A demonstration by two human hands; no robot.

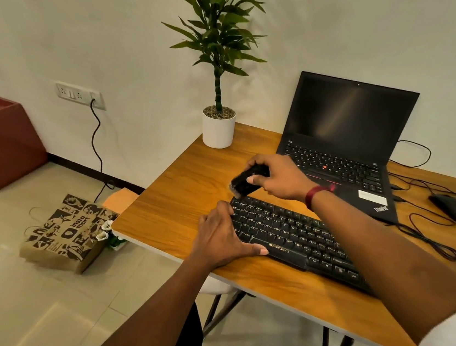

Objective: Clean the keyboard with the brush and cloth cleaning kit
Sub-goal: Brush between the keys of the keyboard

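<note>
A black keyboard (296,237) lies slanted on the wooden table (190,191), near its front edge. My left hand (220,236) rests on the keyboard's left end, thumb stretched along the front edge below the space bar, fingers over the left keys. My right hand (276,176) grips a black brush (244,182) above the keyboard's far left corner. The brush tilts down to the left, and its pale bristles touch or hover just over the top-left keys. No cloth is in view.
An open black laptop (345,147) stands behind the keyboard. A white potted plant (217,127) sits at the table's far left corner. A black mouse (453,209) and loose cables (425,237) lie at the right. A paper bag (66,232) stands on the floor.
</note>
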